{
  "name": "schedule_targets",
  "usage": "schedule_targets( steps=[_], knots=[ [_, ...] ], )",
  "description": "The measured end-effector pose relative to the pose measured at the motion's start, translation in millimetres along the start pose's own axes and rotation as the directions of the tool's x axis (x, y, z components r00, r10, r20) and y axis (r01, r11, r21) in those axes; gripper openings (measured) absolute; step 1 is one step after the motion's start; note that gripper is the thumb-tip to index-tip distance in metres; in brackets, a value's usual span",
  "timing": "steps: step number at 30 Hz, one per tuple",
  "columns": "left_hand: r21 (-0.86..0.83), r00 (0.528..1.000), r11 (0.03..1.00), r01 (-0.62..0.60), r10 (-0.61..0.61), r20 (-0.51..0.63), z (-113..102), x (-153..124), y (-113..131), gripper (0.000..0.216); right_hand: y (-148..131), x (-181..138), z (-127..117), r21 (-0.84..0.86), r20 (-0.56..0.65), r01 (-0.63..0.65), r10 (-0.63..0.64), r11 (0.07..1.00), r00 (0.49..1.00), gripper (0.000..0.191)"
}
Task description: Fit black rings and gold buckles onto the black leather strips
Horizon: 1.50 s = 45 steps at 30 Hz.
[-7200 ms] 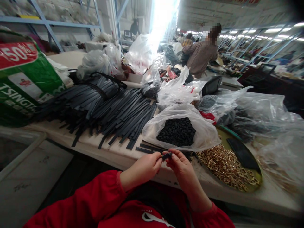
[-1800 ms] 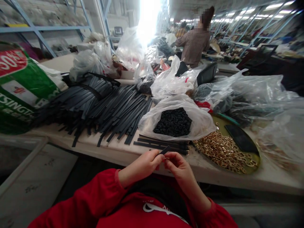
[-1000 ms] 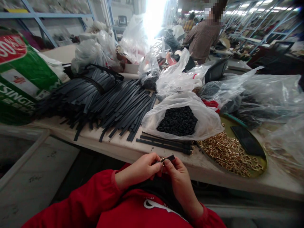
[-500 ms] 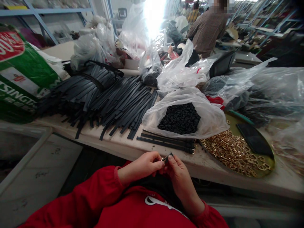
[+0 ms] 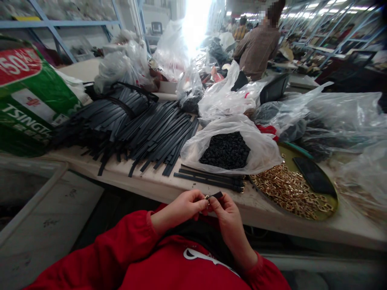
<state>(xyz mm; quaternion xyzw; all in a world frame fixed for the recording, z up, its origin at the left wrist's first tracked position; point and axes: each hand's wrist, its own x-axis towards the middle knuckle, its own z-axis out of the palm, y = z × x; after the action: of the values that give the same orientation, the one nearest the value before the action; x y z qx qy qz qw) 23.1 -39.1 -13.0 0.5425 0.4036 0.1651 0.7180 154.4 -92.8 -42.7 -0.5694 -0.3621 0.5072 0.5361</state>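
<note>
Low in front of the table edge, my left hand (image 5: 189,205) pinches a small gold buckle (image 5: 207,197) between thumb and fingers. My right hand (image 5: 228,213) is closed on a black strap (image 5: 217,195), whose short dark end sticks out above the thumb. Both hands meet at the buckle, and the rest of the strap is hidden by them. Just beyond, a few finished-looking black straps (image 5: 208,180) with gold buckles at their right ends lie on the table. Behind these, an opened plastic bag (image 5: 190,151) holds many small black loops (image 5: 225,151).
Loose black straps (image 5: 163,133) are heaped at the left beside a green bag (image 5: 39,96). At the right, a round tray (image 5: 328,215) holds gold buckles (image 5: 281,189) and a dark phone (image 5: 314,175). Plastic bags (image 5: 232,98) crowd the back. Another person (image 5: 258,50) stands farther off.
The dark strap end between my hands now shows longer and points up to the right. My right fingers have shifted slightly along it. The head view has tilted up and turned slightly right.
</note>
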Motion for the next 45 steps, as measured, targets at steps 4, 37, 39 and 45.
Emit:
schedule_targets(
  steps=[4,37,39,45],
  knots=[
    [-0.021,1.0,1.0,0.004,-0.004,-0.023,1.6,-0.3,-1.7,0.026,-2.3,-3.2,-0.3,-0.142,-0.041,0.087,-0.094,0.986,0.995,0.022],
    [0.351,0.992,0.93,-0.107,0.125,-0.028,-17.2,35.1,14.1,0.023,-44.5,108.0,-54.0,-0.791,0.19,0.288,-0.232,0.54,0.954,0.025],
    [0.338,0.992,0.938,-0.076,0.104,-0.065,-18.1,38.7,16.4,0.023,-46.0,139.9,-58.3,-0.96,0.169,0.222,-0.278,0.171,0.946,0.018],
    [0.322,0.99,0.944,-0.073,0.107,-0.088,-22.0,39.4,17.6,0.019,-31.7,175.8,-46.9,-0.988,0.144,0.121,-0.287,-0.094,0.947,0.014]
  ],
)
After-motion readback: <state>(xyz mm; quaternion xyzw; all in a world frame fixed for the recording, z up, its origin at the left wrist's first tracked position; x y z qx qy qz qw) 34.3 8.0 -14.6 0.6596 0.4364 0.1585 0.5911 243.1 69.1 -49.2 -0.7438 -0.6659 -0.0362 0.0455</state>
